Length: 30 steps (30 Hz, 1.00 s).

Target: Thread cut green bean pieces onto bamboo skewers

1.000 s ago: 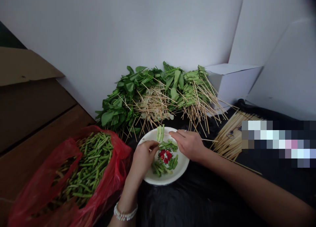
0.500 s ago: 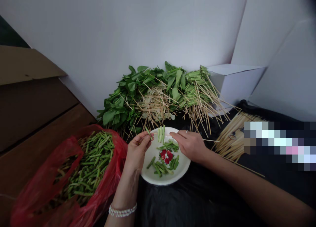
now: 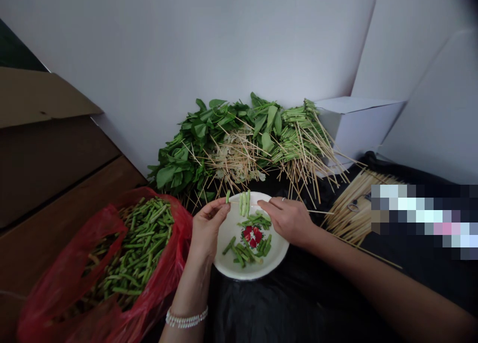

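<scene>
A white plate [image 3: 227,268] with a red flower print holds several cut green bean pieces [image 3: 244,251]. My left hand [image 3: 206,229] pinches one short bean piece [image 3: 227,196] above the plate's left rim. My right hand [image 3: 287,219] grips a thin bamboo skewer [image 3: 317,212] over the plate's far rim. A few bean pieces [image 3: 244,203] sit threaded side by side on the skewer's tip, just right of the pinched piece.
A red plastic bag [image 3: 56,293] of cut beans [image 3: 134,253] lies at the left. Leafy greens [image 3: 186,144] and finished skewers [image 3: 298,139] pile against the white wall. Loose bamboo skewers [image 3: 351,208] lie right, a white box [image 3: 358,124] behind. Black sheet [image 3: 291,303] covers the surface.
My left hand lifted from the plate with one bean piece and brought it up beside the skewer tip. The right hand barely moved.
</scene>
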Each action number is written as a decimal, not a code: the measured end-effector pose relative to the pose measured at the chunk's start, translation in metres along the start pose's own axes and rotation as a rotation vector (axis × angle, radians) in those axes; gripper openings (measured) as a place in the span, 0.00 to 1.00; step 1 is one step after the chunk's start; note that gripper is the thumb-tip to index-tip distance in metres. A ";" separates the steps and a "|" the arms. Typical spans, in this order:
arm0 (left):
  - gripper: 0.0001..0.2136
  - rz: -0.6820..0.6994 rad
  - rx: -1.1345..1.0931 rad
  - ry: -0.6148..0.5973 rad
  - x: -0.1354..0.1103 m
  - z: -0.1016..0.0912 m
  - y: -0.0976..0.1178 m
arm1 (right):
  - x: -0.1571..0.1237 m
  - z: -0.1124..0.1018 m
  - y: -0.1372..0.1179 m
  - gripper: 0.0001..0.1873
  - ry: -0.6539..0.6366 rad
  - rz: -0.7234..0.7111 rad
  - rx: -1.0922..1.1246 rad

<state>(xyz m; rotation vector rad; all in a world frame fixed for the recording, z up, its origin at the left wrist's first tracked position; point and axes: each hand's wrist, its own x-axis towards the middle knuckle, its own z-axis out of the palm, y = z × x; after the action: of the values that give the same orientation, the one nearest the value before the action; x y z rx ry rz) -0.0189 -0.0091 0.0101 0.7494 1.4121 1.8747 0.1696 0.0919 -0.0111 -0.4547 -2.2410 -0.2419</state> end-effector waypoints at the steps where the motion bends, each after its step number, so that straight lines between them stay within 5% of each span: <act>1: 0.14 0.000 0.006 0.004 0.000 0.000 0.000 | 0.000 0.000 0.000 0.16 0.000 0.001 0.002; 30: 0.11 -0.176 -0.139 -0.034 0.002 0.001 -0.001 | -0.004 0.004 0.003 0.17 -0.098 0.045 0.169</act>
<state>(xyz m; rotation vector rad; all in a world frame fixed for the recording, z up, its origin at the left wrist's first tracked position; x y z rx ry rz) -0.0188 -0.0070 0.0099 0.5674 1.2689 1.7940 0.1704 0.0947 -0.0168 -0.4334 -2.3212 -0.0069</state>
